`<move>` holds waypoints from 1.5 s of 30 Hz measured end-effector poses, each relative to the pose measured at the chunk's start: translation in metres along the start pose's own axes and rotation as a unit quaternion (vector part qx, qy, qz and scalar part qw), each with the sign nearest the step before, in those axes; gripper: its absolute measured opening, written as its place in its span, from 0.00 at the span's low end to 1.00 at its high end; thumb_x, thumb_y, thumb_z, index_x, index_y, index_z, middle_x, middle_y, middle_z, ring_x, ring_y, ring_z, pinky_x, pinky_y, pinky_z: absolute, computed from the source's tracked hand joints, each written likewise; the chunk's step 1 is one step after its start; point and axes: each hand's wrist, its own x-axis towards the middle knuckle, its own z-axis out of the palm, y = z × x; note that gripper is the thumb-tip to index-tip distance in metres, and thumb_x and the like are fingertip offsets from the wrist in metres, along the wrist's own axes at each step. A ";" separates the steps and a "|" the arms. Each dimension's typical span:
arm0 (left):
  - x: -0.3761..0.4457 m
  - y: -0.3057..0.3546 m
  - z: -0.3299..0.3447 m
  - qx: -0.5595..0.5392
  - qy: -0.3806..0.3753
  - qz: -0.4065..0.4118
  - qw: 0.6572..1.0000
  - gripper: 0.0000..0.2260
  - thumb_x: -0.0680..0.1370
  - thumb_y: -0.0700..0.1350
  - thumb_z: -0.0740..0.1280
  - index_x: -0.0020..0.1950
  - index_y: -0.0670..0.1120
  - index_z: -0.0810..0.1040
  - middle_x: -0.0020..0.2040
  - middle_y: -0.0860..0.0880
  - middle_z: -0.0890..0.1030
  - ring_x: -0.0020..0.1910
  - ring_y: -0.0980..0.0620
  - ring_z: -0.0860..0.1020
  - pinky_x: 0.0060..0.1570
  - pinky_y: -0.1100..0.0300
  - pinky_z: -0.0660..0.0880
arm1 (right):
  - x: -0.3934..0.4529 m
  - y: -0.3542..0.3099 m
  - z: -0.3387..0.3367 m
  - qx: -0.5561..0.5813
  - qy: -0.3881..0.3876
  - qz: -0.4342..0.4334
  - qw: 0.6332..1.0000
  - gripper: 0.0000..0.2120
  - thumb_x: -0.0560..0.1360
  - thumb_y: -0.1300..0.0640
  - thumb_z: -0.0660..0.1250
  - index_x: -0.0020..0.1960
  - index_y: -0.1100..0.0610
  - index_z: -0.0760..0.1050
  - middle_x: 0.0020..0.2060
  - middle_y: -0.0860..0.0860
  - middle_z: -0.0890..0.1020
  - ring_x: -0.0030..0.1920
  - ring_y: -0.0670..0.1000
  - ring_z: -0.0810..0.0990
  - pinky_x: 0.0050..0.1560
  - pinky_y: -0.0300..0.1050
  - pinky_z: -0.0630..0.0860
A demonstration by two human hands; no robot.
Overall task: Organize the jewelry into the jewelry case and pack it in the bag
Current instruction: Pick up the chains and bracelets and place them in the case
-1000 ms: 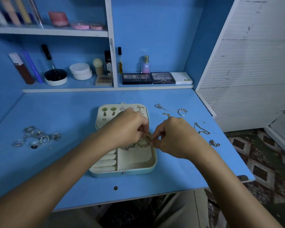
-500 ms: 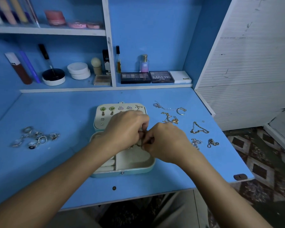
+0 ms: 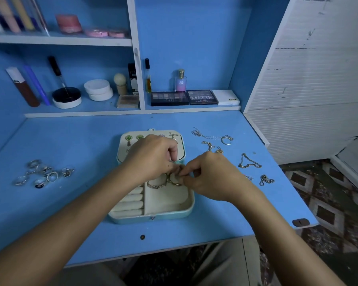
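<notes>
We've got both hands pinching the gold hoop bangles (image 3: 163, 182), left hand (image 3: 151, 159) and right hand (image 3: 211, 178) curled on them, right over the open pale jewelry case's (image 3: 167, 211) big compartment, straight below our fingers.

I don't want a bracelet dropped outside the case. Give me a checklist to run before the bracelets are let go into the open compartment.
1. Jewelry case lies open on the desk: ok.
2. Left hand and right hand both pinch the gold bracelets: ok.
3. Bracelets hang over the large open compartment, not the ring rolls: ok.
4. Compartment floor below shows bare: ok in the part that shows.
5. Bracelets free of each other, not tangled: cannot tell, fingers cover the join.
6. Rest still to pack: rings on the left and chains on the right lie on the desk: not ok.
</notes>
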 end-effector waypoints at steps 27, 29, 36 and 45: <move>0.108 0.051 0.027 0.029 -0.132 0.157 0.978 0.18 0.75 0.51 0.73 0.64 0.53 0.80 0.52 0.54 0.80 0.54 0.52 0.75 0.58 0.52 0.73 | 0.082 0.120 -0.053 -0.022 0.141 0.136 0.980 0.21 0.74 0.43 0.72 0.65 0.48 0.78 0.58 0.52 0.81 0.54 0.52 0.79 0.48 0.42 0.71; 0.109 0.052 0.029 0.035 -0.143 0.156 0.977 0.18 0.75 0.51 0.73 0.65 0.53 0.79 0.53 0.53 0.79 0.55 0.51 0.75 0.58 0.53 0.73 | 0.083 0.121 -0.052 -0.031 0.141 0.132 0.981 0.21 0.74 0.43 0.72 0.65 0.48 0.79 0.60 0.52 0.81 0.58 0.53 0.79 0.51 0.42 0.72; 0.114 0.052 0.034 0.052 -0.157 0.154 0.974 0.18 0.75 0.52 0.73 0.65 0.55 0.79 0.52 0.52 0.79 0.55 0.50 0.75 0.58 0.54 0.73 | 0.085 0.119 -0.049 -0.045 0.141 0.131 0.980 0.13 0.74 0.44 0.73 0.56 0.47 0.83 0.51 0.51 0.83 0.51 0.52 0.79 0.48 0.44 0.77; 0.114 0.050 0.037 0.042 -0.122 0.164 0.978 0.10 0.73 0.51 0.75 0.54 0.54 0.85 0.46 0.53 0.80 0.52 0.51 0.76 0.49 0.57 0.73 | 0.085 0.118 -0.047 -0.046 0.145 0.131 0.980 0.10 0.75 0.47 0.72 0.56 0.46 0.82 0.51 0.50 0.82 0.51 0.52 0.78 0.51 0.46 0.78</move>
